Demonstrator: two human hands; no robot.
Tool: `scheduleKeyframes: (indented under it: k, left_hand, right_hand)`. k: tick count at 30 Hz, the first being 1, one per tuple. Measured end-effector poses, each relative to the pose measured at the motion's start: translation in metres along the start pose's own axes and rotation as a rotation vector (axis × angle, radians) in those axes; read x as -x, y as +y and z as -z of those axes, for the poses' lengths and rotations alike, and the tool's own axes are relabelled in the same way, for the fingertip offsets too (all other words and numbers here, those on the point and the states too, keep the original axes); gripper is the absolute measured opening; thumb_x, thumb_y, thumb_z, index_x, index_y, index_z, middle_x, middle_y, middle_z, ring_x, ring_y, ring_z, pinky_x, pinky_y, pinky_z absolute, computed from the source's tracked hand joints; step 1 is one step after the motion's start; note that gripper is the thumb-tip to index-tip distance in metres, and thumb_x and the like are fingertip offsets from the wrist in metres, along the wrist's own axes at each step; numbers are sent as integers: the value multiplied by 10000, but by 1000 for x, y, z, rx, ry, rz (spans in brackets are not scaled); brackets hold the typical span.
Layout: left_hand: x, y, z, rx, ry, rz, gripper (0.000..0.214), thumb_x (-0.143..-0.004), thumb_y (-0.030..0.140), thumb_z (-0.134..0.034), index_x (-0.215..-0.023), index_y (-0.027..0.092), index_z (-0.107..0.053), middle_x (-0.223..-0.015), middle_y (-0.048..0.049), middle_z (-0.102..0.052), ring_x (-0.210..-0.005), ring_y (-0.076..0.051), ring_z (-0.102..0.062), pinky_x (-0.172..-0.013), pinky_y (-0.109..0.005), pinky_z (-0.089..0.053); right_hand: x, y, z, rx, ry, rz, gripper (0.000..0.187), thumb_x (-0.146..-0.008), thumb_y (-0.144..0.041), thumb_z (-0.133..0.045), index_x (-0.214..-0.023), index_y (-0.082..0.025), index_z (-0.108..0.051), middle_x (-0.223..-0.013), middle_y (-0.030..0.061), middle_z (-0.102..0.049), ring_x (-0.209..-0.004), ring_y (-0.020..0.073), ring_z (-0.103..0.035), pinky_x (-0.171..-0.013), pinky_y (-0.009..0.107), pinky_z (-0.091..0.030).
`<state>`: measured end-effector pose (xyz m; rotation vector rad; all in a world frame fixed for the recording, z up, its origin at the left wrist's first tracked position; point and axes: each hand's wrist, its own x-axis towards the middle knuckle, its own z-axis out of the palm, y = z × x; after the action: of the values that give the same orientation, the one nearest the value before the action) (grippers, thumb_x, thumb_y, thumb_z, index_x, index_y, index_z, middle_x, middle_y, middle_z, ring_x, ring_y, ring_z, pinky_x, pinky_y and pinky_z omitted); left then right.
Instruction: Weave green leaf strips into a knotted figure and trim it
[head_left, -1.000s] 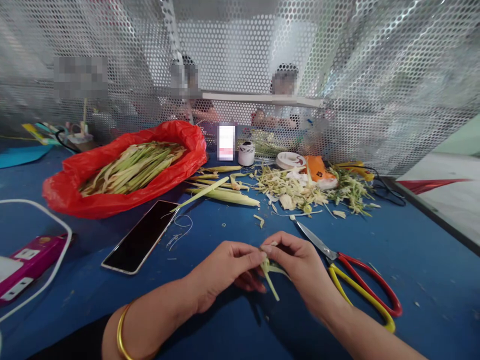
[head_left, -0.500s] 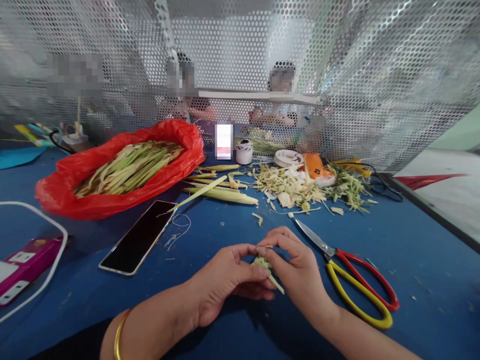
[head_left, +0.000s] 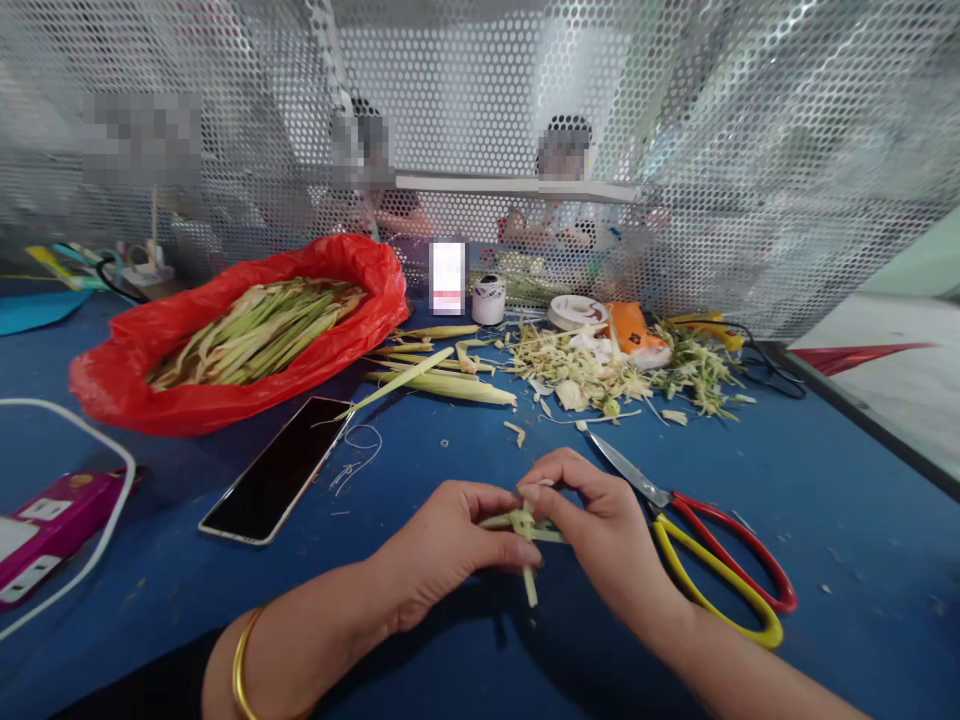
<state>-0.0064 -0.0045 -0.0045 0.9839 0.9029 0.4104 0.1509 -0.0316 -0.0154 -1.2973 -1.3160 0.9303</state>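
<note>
The right hand (head_left: 606,520) is flanked by scissors (head_left: 661,498); plant scraps (head_left: 559,362) are heaped beyond. Above the table (head_left: 855,520), a pale-green, roughly cross-shaped strip (head_left: 523,523) is pinched by right hand and left hand (head_left: 454,540), each nearly closed.

Between the phone (head_left: 277,470) and scissors (head_left: 664,502), nearly bare blue tabletop (head_left: 442,470) leaves room to pass — just near of the stalks (head_left: 457,386) and scrap pile (head_left: 562,365). The scissors crowd the right hand (head_left: 604,525); a red bag (head_left: 225,402) blocks far left, a mesh panel (head_left: 472,90) the far edge.
</note>
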Motion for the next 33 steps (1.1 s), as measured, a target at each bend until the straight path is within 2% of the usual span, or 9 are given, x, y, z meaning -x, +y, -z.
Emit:
scheduleKeyframes:
  k: [3, 8, 11, 13, 16, 19, 22, 26, 33]
  left_hand:
    - [0, 1, 1, -131, -30, -35, 116, -600, 171, -760, -706, 136, -732, -626, 23, -621, -615, -104, -527, -657, -233, -421]
    - [-1, -2, 2, -220, -64, -55, 93, -605, 178, -753, -686, 133, -741, -592, 29, -587, -586, -101, -490, -622, -230, -392]
    - [-3, -2, 2, -106, 7, -29, 195, -590, 184, -780, -780, 140, -765, -675, -6, -665, -653, -128, -567, -694, -247, -442]
    - [-3, 0, 4, 7, 68, -34, 257, -611, 216, -785, -860, 153, -768, -776, -41, -715, -727, -150, -615, -764, -268, -465]
    - [-4, 5, 7, 128, 111, -103, 285, -667, 263, -772, -933, 162, -763, -871, -74, -738, -791, -157, -638, -822, -273, -465]
    - [-4, 7, 9, 168, 155, -181, 285, -687, 272, -775, -952, 168, -764, -838, -57, -737, -796, -142, -632, -818, -242, -453]
    - [-4, 7, 9, 129, 162, -247, 253, -698, 275, -775, -934, 184, -771, -813, -21, -726, -778, -116, -604, -768, -198, -434]
    - [-4, 6, 7, 124, 163, -275, 237, -683, 251, -781, -912, 190, -776, -791, -7, -725, -776, -115, -590, -770, -200, -431]
    - [-5, 4, 6, 192, 277, -220, 278, -657, 196, -765, -933, 166, -767, -760, -23, -730, -755, -124, -619, -749, -213, -430]
  right_hand:
    - [-1, -2, 1, -49, 9, -121, 132, -744, -276, -647, -645, -188, -642, -650, -13, -579, -550, 124, -533, -552, 257, -444]
    - [-1, 2, -1, 8, 35, -135, 150, -717, -295, -660, -619, -182, -647, -674, 9, -608, -605, 141, -538, -570, 264, -434]
    - [-3, 3, 1, 0, 85, -144, 166, -747, -345, -645, -773, -185, -675, -728, 17, -632, -634, 155, -568, -597, 276, -464]
    - [-4, 4, 4, 52, 213, -85, 252, -760, -371, -644, -934, -190, -664, -835, 39, -659, -747, 183, -600, -674, 295, -486]
    - [-4, 3, 6, 166, 327, 27, 218, -795, -394, -627, -885, -196, -639, -835, 38, -655, -778, 185, -586, -692, 279, -469]
    - [0, 4, 3, 198, 115, 1, 281, -834, -429, -594, -687, -191, -615, -650, 3, -595, -638, 156, -540, -586, 242, -423]
    - [4, 9, -3, 203, -68, -29, 317, -842, -422, -595, -634, -184, -610, -629, -5, -580, -626, 146, -530, -599, 233, -412]
    - [7, 13, -6, 231, -135, -38, 338, -877, -421, -548, -638, -184, -582, -647, -8, -565, -648, 143, -508, -626, 234, -402]
    - [9, 10, -6, 243, -161, -20, 313, -886, -391, -511, -644, -193, -517, -642, -22, -518, -638, 134, -477, -618, 228, -391]
